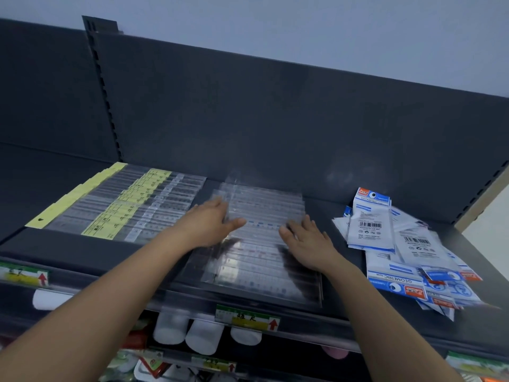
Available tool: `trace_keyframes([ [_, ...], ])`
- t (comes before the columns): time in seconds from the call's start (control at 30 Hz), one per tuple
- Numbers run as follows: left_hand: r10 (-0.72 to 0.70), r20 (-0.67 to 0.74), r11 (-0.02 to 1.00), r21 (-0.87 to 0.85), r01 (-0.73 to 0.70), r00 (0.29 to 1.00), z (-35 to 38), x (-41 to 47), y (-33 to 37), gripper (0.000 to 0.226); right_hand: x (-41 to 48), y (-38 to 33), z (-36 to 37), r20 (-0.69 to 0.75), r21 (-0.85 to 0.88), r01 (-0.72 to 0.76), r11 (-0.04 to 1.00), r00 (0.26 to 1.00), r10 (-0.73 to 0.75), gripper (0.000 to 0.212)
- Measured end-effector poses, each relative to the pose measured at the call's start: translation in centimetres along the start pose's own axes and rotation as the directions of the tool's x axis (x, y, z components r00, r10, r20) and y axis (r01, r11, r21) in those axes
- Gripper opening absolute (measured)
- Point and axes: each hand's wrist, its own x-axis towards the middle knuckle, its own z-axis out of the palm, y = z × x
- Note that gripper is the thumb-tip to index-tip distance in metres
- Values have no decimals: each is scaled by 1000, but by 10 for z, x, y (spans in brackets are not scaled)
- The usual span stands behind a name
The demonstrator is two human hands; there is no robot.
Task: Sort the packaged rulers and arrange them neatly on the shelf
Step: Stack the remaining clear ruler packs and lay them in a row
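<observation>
Bare forearms are stretched over the dark grey metal shelf (pixel 323 216), where the middle stack of clear plastic-sleeved rulers (pixel 261 205) is pressed by the left hand (pixel 212 221) and right hand (pixel 305 241), fingers straight, nothing clasped.

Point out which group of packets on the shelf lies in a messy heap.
The blue-and-white geometric-set packets at the right end: they overlap at odd angles. The yellow-labelled rulers and the clear-packed rulers lie in parallel rows.

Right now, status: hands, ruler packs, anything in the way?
Both hands open: left hand and right hand flat on clear ruler packs, centre. Yellow-labelled row lined up at left. Blue geometry packs heaped loose at right.
</observation>
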Motion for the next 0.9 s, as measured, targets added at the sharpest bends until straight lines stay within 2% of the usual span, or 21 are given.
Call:
trace_keyframes([
  [0.07, -59, -7, 994, -88, 59, 998, 3, 3, -2, 78, 2, 0, 0, -14, 54, 7, 999, 1000, -6, 57],
  [0.2, -83, 44, 978, -186, 90, 996, 6, 11, -7, 75, 7, -3, 3, -24, 94, 8, 996, 1000, -5, 56],
  [0.33, -119, -21, 946, -305, 107, 993, 2, 17, -9, 72, 11, -3, 4, -164, 216, 11, 976, 986, 25, 52],
  [0.4, -128, 11, 933, -336, 124, 992, 3, 18, -7, 72, 15, -4, 3, -140, 236, -36, 971, 988, 71, 55],
  [0.5, -83, 25, 927, -364, 87, 996, 6, 18, -3, 70, 17, -7, 2, -68, 219, -34, 975, 996, 50, 56],
  [0.6, -113, -17, 901, -422, 96, 993, 3, 19, -4, 68, 18, -7, 1, -113, 298, -13, 954, 992, 49, 55],
  [0.7, -70, 76, 942, -322, 91, 995, 3, 17, -5, 65, 17, -8, 1, -58, 259, -57, 964, 996, 74, 54],
  [0.77, -33, 123, 948, -310, 70, 992, 0, 14, -4, 63, 13, -9, 2, -48, 268, -27, 963, 998, 42, 54],
  [0.83, -16, 101, 942, -333, 49, 995, -7, 6, -2, 65, 4, -8, 1, -86, 415, 23, 910, 996, 14, 55],
  [0.9, 70, 99, 967, -251, -44, 993, -12, -9, -2, 69, -7, -6, -3, -151, 578, 57, 814, 988, 38, 54],
])
